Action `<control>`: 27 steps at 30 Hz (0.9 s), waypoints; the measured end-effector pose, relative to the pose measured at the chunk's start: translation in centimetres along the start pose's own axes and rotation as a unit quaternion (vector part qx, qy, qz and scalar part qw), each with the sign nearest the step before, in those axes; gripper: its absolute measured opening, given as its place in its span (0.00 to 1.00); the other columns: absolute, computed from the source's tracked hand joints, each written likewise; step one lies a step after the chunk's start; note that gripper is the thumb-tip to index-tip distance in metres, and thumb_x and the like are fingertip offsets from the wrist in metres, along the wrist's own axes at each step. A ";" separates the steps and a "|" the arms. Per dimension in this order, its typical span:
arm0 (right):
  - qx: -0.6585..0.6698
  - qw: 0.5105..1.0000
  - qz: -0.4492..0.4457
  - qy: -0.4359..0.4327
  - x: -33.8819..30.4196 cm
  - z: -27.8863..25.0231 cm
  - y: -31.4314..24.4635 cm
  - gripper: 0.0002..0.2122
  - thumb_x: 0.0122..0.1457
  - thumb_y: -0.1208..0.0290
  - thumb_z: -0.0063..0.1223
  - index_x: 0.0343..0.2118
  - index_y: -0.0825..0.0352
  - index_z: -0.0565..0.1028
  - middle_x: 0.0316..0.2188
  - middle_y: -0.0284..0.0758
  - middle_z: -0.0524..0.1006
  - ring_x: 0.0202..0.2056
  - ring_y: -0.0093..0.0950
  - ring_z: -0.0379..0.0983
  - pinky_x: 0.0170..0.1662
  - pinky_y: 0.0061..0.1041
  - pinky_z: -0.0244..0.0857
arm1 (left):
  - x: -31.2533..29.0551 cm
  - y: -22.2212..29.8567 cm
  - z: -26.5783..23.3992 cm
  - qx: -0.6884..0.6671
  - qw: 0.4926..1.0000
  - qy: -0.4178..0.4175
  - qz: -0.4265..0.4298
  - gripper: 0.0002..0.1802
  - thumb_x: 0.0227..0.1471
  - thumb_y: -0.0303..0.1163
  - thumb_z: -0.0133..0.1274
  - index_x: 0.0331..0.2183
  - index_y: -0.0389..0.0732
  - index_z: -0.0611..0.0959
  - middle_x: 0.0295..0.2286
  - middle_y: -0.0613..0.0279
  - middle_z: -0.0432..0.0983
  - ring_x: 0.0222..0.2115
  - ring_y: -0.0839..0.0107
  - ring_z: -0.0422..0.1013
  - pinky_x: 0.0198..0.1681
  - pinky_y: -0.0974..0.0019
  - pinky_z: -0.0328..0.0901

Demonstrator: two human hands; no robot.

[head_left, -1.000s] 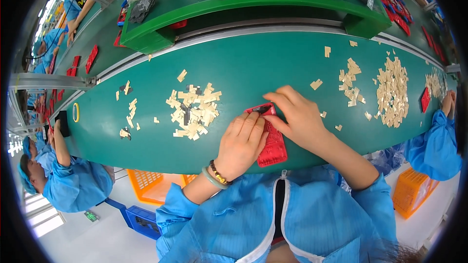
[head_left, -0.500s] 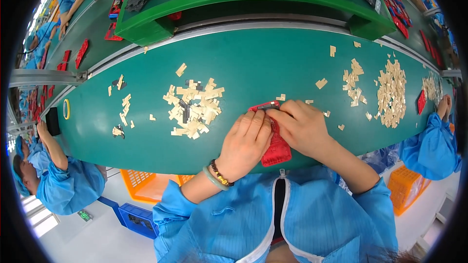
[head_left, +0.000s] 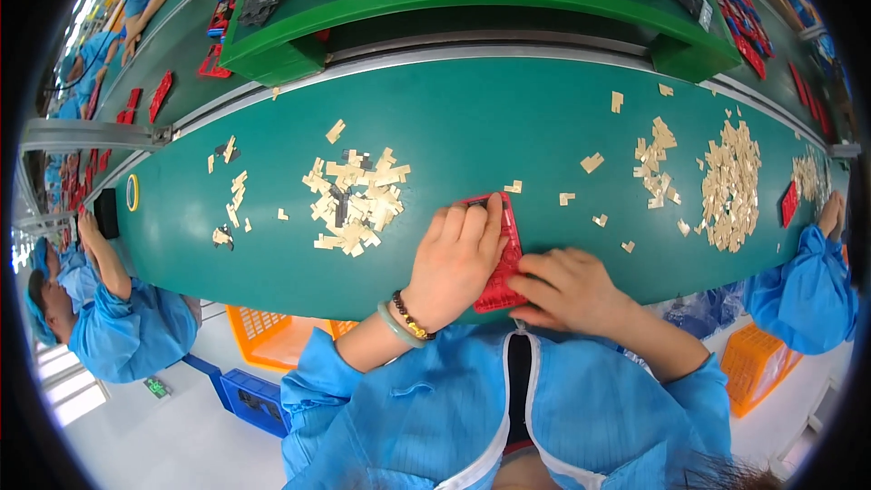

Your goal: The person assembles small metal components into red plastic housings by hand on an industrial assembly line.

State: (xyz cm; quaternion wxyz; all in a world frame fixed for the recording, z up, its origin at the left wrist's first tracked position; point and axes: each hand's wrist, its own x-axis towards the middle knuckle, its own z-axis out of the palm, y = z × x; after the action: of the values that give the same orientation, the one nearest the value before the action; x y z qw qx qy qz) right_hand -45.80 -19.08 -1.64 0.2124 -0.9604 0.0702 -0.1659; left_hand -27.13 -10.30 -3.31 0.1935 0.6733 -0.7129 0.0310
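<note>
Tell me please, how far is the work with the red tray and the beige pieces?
Done: cannot tell, the hands hide the red tray's face. In hand: left hand presses flat on it, right hand at its lower edge. Left: a loose beige pile lies on the green belt.

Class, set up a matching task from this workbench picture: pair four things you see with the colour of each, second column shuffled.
Things:
1. flat tray under both hands
2. small flat chips heaped on the belt
3. crate below the belt's near edge
4. ring of tape lying at the belt's left end

Colours:
A. yellow
B. red
C. orange
D. pale tan

Pairs: 1-B, 2-D, 3-C, 4-A
</note>
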 end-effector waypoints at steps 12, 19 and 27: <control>-0.008 0.995 -0.096 0.038 -0.3 1.9 -0.2 0.13 0.44 0.68 0.66 0.33 0.62 0.77 0.36 0.30 0.76 0.29 0.26 0.74 0.29 0.23 0.67 | -1.3 -1.1 -3.1 -0.109 0.993 0.047 -0.007 0.28 0.48 0.41 0.56 0.48 0.34 0.76 0.42 0.54 0.70 0.45 0.55 0.67 0.48 0.58 0.61; 0.075 0.987 -0.101 0.101 10.0 2.1 -4.3 0.22 0.45 0.67 0.67 0.44 0.68 0.76 0.46 0.42 0.75 0.37 0.33 0.78 0.35 0.26 0.72 | -8.0 -9.9 -9.4 0.121 0.969 0.192 0.101 0.21 0.42 0.30 0.52 0.42 0.36 0.79 0.37 0.57 0.76 0.37 0.66 0.73 0.38 0.64 0.68; 0.037 0.999 0.019 0.009 6.0 1.9 -2.1 0.21 0.46 0.74 0.63 0.47 0.65 0.75 0.54 0.43 0.70 0.45 0.37 0.75 0.46 0.33 0.71 | 1.0 -36.0 -11.6 0.216 0.951 0.191 -0.109 0.25 0.43 0.24 0.56 0.48 0.37 0.76 0.49 0.50 0.70 0.51 0.51 0.65 0.54 0.55 0.63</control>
State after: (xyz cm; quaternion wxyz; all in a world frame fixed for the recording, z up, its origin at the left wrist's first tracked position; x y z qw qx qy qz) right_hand -39.36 -17.71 -0.64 0.2499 -0.9490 0.0845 -0.1724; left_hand 10.51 -10.97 -0.06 0.1785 0.7542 -0.5609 0.2911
